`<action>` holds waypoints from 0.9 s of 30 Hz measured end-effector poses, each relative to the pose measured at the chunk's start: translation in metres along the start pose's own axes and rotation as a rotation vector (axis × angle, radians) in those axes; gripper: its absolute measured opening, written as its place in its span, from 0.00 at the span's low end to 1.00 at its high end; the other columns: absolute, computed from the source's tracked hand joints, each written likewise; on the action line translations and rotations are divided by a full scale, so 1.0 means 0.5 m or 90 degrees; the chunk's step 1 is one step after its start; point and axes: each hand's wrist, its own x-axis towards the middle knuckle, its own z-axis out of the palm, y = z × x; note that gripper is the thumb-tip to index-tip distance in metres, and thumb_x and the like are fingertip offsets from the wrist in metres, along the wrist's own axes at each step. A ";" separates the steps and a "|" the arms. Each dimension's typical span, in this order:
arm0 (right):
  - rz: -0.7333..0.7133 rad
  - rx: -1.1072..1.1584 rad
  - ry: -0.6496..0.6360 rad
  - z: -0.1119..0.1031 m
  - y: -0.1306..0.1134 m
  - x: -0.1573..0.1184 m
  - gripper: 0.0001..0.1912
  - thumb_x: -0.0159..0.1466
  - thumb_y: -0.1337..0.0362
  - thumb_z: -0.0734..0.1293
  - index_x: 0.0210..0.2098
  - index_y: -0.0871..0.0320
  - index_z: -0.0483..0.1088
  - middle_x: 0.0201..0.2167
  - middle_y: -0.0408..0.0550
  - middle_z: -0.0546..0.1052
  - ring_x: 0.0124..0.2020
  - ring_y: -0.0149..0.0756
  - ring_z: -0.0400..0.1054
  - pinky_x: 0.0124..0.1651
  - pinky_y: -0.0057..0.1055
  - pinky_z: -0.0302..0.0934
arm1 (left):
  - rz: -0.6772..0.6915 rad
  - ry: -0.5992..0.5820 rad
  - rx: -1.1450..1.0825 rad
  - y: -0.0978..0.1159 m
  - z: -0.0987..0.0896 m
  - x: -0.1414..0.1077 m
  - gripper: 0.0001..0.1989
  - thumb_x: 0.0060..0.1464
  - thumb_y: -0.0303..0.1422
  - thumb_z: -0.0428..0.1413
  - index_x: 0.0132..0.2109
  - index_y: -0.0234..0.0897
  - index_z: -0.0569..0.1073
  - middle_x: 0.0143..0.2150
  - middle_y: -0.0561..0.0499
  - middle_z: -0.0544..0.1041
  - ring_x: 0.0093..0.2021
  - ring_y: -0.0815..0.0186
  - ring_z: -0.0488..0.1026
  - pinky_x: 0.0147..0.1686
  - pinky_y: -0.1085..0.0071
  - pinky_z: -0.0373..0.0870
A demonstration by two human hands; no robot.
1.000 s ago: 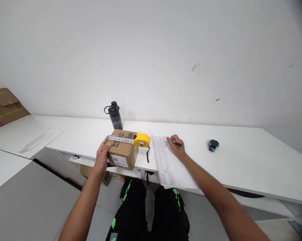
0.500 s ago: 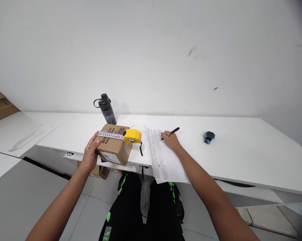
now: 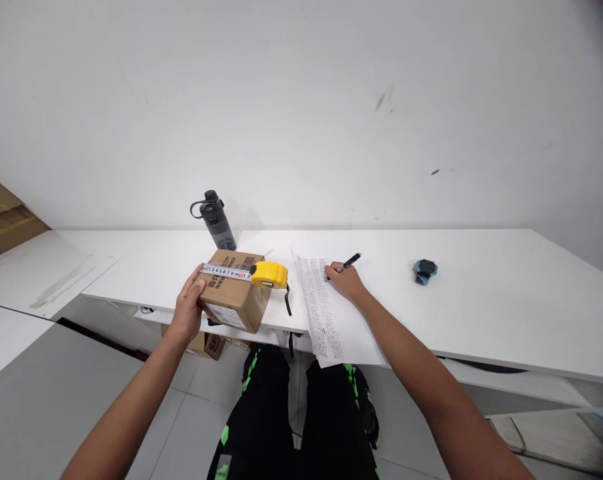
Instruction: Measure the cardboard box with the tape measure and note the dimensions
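My left hand (image 3: 189,308) grips the left end of a brown cardboard box (image 3: 231,293), thumb on top. The box sits at the table's front edge, with a printed label on its near side. Across its top lies a yellow tape measure (image 3: 270,274), its numbered blade (image 3: 226,271) drawn out toward my left thumb and its black strap hanging off the right side. My right hand (image 3: 345,280) is closed around a black pen (image 3: 352,260) and rests on a sheet of paper (image 3: 351,330). Dense small writing fills the paper's left part. The pen's tip is mostly hidden by my fingers.
A dark grey water bottle (image 3: 218,223) stands behind the box. To the right, a small teal and black object (image 3: 424,271), perhaps a watch, lies on the white table (image 3: 506,300). Cardboard boxes (image 3: 9,223) are at the far left, and another carton (image 3: 209,345) sits underneath.
The whole view has shifted slightly, so things appear a little further right. Both hands keep their grips, and the box and tape measure stay together.
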 end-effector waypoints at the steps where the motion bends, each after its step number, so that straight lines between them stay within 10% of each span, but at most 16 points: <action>1: 0.001 0.000 -0.001 0.000 0.000 0.000 0.17 0.56 0.50 0.63 0.18 0.54 0.61 0.17 0.42 0.66 0.24 0.34 0.57 0.30 0.31 0.53 | 0.002 0.000 -0.001 0.000 0.000 0.000 0.36 0.46 0.42 0.65 0.63 0.41 0.69 0.61 0.45 0.73 0.64 0.50 0.64 0.63 0.58 0.61; 27: 0.003 0.002 0.044 0.003 0.004 0.000 0.19 0.57 0.56 0.62 0.16 0.54 0.50 0.15 0.37 0.56 0.22 0.29 0.50 0.27 0.29 0.47 | -0.001 0.007 -0.015 0.008 0.006 0.000 0.36 0.46 0.41 0.65 0.62 0.40 0.69 0.64 0.45 0.69 0.67 0.51 0.60 0.67 0.57 0.53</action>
